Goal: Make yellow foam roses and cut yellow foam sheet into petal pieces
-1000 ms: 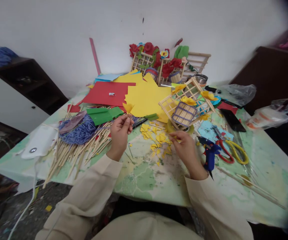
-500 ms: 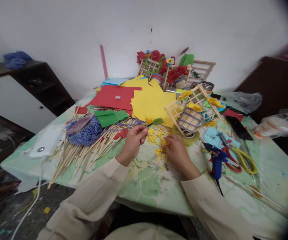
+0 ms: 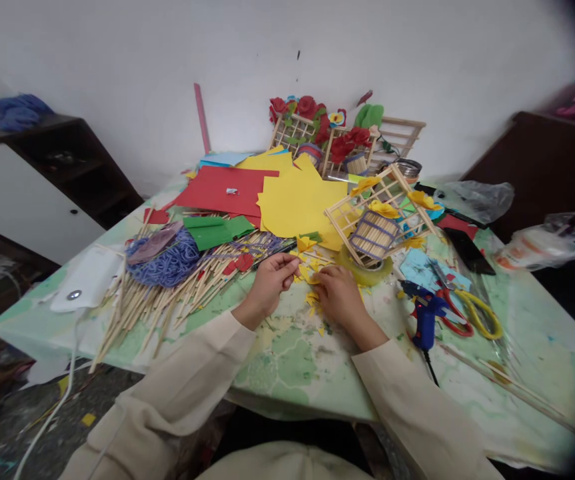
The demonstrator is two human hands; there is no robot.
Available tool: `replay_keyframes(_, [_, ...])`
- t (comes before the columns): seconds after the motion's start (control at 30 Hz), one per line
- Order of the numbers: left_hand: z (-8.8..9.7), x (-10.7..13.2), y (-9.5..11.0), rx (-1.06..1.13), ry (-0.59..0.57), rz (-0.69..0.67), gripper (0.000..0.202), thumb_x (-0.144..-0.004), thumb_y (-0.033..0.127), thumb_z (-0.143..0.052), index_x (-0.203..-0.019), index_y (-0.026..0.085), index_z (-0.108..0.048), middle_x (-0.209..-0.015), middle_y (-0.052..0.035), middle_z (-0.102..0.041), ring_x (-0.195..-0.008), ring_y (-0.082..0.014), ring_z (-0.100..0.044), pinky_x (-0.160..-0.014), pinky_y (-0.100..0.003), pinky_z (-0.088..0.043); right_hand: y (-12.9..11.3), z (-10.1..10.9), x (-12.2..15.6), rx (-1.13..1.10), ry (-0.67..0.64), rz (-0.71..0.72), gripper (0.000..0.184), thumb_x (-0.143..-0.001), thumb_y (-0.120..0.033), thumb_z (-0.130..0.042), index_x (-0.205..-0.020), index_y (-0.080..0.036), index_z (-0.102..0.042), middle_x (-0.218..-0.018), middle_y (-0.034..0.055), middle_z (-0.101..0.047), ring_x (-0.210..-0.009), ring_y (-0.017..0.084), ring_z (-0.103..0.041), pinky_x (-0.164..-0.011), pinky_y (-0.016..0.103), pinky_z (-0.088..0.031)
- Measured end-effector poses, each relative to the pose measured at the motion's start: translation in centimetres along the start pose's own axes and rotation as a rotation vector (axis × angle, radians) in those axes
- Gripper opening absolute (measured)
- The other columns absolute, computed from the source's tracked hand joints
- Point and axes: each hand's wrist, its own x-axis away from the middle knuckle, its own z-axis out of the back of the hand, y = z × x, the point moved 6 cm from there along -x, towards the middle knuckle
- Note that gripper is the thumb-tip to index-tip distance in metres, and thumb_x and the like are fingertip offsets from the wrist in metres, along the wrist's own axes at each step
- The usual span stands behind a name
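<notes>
My left hand point(image 3: 271, 288) is closed in a pinch over the middle of the table. What lies between its thumb and fingertips is too small to make out. Close by on the right, my right hand point(image 3: 341, 297) bends its fingers round a small yellow paper piece point(image 3: 309, 273). Yellow paper scraps point(image 3: 312, 303) lie beneath and between both hands. Just beyond the right hand, a small stick frame with yellow paper flowers point(image 3: 381, 212) leans over a roll of clear tape point(image 3: 374, 275). A small green paper piece point(image 3: 312, 236) lies by the scraps.
Purple yarn point(image 3: 167, 257) and a heap of thin sticks point(image 3: 140, 313) lie left. Yellow paper sheets point(image 3: 300, 203) and a red sheet point(image 3: 227, 187) spread behind. On the right are a blue glue gun point(image 3: 424, 320), scissors point(image 3: 480, 313) and a dark phone point(image 3: 470, 251).
My right hand has shifted left towards my left hand, bringing the fingertips closer together. The left hand stays pinched in nearly the same place. The whole view has shifted slightly.
</notes>
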Motion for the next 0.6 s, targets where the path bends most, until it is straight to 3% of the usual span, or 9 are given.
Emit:
replay_keyframes(0.13, [-0.2,0.2,-0.3,0.015,-0.016,0.022,0.026,-0.068,0.03,-0.071,-0.08,0.011,-0.058,-0.061,0.0019,-0.056,-0.039,0.0002,-0.034,-0.038,-0.015,-0.018,-0.4,-0.1,-0.3,0.015,0.021,0.022,0.018,-0.081,-0.015,-0.052,-0.072,-0.018,-0.067,-0.079,0.0067,-0.065,-0.083,0.021,-0.053,-0.076,0.034,-0.034])
replay_keyframes(0.27, [-0.4,0.3,-0.8,0.106,-0.078,0.08,0.027,-0.068,0.031,-0.071,-0.08,0.011,-0.058,-0.062,0.0022,-0.054,-0.039,0.001,-0.033,-0.037,-0.014,-0.015,0.5,0.5,-0.1,-0.024,0.118,-0.015,0.02,-0.08,-0.01,-0.049,-0.072,-0.017,-0.066,-0.077,0.0068,-0.065,-0.081,0.02,-0.054,-0.073,0.032,-0.037])
replay_keyframes(0.47, [-0.8,0.5,-1.3,0.119,-0.095,0.13,0.026,-0.067,0.03,-0.073,-0.079,0.011,-0.059,-0.062,0.002,-0.055,-0.041,0.0,-0.038,-0.036,-0.013,-0.019,2.3,2.3,1.0,-0.611,0.45,-0.197,0.009,-0.075,-0.025,-0.061,-0.075,-0.019,-0.068,-0.08,0.0046,-0.067,-0.079,0.019,-0.059,-0.076,0.034,-0.044])
replay_keyframes(0.6, [-1.1,0.6,-1.5,0.093,-0.09,0.113,0.026,-0.067,0.027,-0.074,-0.081,0.011,-0.059,-0.064,0.0008,-0.058,-0.044,-0.0014,-0.044,-0.039,-0.013,-0.025,2.1,2.2,1.7,-1.088,0.51,-0.427,0.018,-0.064,-0.032,-0.073,-0.076,-0.02,-0.067,-0.072,0.0011,-0.067,-0.068,0.016,-0.059,-0.069,0.033,-0.047])
